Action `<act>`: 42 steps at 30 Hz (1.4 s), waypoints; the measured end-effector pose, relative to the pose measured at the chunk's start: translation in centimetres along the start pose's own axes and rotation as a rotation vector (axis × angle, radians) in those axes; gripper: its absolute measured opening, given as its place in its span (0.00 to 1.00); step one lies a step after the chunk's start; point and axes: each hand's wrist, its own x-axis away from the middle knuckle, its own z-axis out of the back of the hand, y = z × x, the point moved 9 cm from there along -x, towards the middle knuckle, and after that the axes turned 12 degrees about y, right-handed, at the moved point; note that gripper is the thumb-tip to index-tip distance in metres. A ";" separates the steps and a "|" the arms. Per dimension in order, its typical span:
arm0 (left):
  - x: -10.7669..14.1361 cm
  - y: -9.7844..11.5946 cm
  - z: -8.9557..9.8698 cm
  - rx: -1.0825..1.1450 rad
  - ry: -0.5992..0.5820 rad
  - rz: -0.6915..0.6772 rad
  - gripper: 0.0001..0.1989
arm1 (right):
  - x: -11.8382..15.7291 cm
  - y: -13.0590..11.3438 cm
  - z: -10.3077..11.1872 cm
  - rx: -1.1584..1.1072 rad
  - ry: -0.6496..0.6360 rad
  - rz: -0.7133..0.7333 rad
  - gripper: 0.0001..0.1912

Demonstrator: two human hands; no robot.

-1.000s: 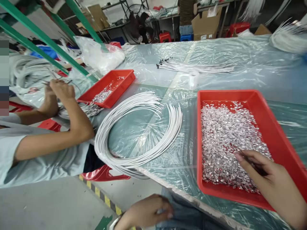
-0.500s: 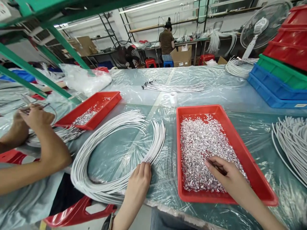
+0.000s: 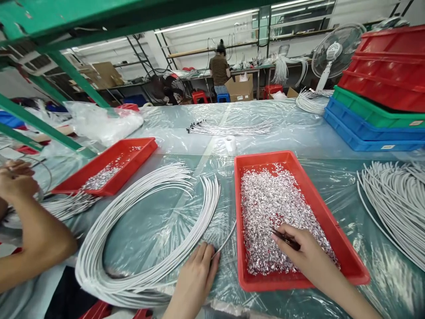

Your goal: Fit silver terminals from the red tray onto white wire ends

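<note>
My left hand (image 3: 196,275) is closed on a single white cable (image 3: 228,237), whose free end points up and right toward the tray. Just left of that hand lies a large coiled bundle of white cables (image 3: 96,239). My right hand (image 3: 300,248) grips dark tweezers (image 3: 286,239), their tips over the small shiny metal pieces (image 3: 265,208). These pieces cover most of the floor of a red tray (image 3: 352,274). Whether the tweezer tips hold a piece is too small to tell.
A co-worker's arm (image 3: 36,235) is at the left, near a second red tray (image 3: 146,146). Another cable bundle (image 3: 395,195) lies at the right, below stacked bins (image 3: 375,119). Thin cables (image 3: 229,128) and a white roll (image 3: 230,143) lie farther back.
One cable now stands apart from the coil in my left hand, which has shifted toward the tray. My right hand still holds the tweezers over the pieces. The view has shifted.
</note>
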 end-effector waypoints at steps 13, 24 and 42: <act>-8.0 2.4 1.0 0.488 -0.056 0.228 0.18 | -0.3 -0.9 1.1 -0.024 0.061 -0.050 0.16; -5.4 5.7 1.8 0.527 0.037 0.200 0.16 | -0.4 -0.2 3.0 -0.122 0.240 -0.094 0.17; -5.0 11.8 -1.5 0.645 -0.373 -0.266 0.10 | 1.7 -2.0 3.0 -0.191 0.267 0.029 0.06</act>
